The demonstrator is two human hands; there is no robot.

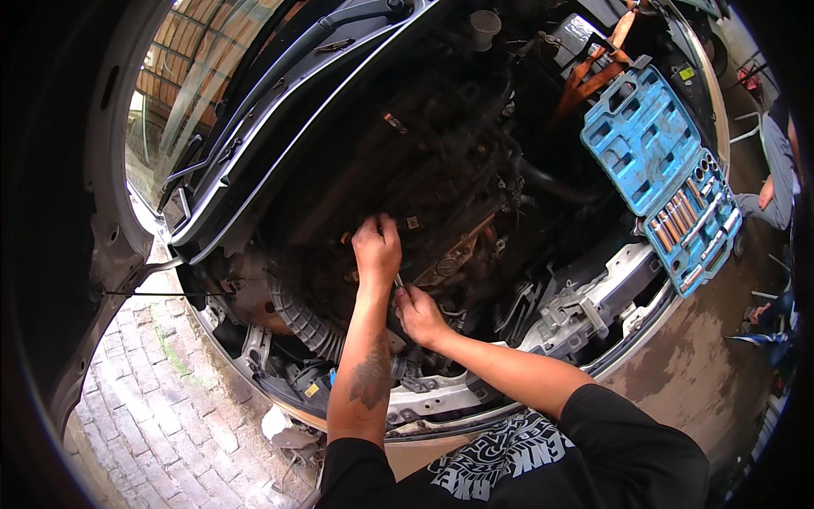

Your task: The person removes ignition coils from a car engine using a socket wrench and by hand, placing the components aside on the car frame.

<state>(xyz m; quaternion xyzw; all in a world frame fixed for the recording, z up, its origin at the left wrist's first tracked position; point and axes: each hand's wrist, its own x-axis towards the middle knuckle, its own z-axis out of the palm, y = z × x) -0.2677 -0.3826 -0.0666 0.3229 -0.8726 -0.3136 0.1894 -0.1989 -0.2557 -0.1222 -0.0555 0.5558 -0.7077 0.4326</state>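
Note:
Over the dark engine, my left hand is closed in a pinch, its fingertips down among the engine parts. What lies between those fingers is hidden. Just below and to the right, my right hand is wrapped around a slim silver metal tool. A short length of it shows above the fist, angled toward my left wrist; its head is out of sight, so I cannot tell its exact kind.
An open blue socket set case rests on the right side of the engine bay. A ribbed air hose lies left of my arms, and a pale metal front crossmember runs along the near side. People sit at the far right.

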